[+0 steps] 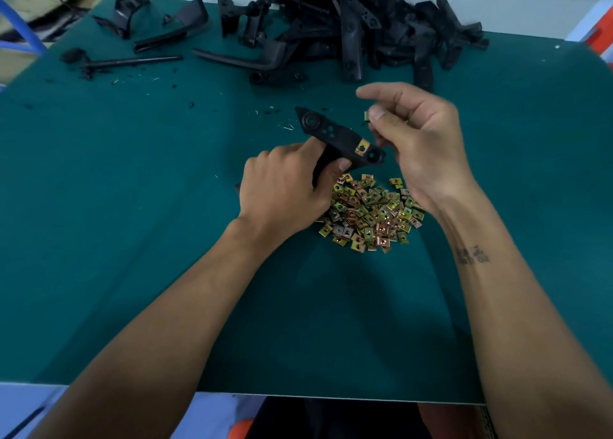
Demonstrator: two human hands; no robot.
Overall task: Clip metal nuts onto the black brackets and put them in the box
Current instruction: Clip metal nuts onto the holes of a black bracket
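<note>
— What is laid out on the green bench [132, 239]?
— Loose nuts [368, 211] are heaped centrally (brackets [358, 30] piled behind).
— And the hands?
— One bracket [335, 136] is gripped by the left hand [285, 189]; a nut [367, 116] is pinched by the right hand [421, 139].

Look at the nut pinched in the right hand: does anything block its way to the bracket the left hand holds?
Nothing visible does. The right hand pinches a nut in open air just beyond the bracket, which the left hand grips. One clip already sits near the bracket's right end.
</note>
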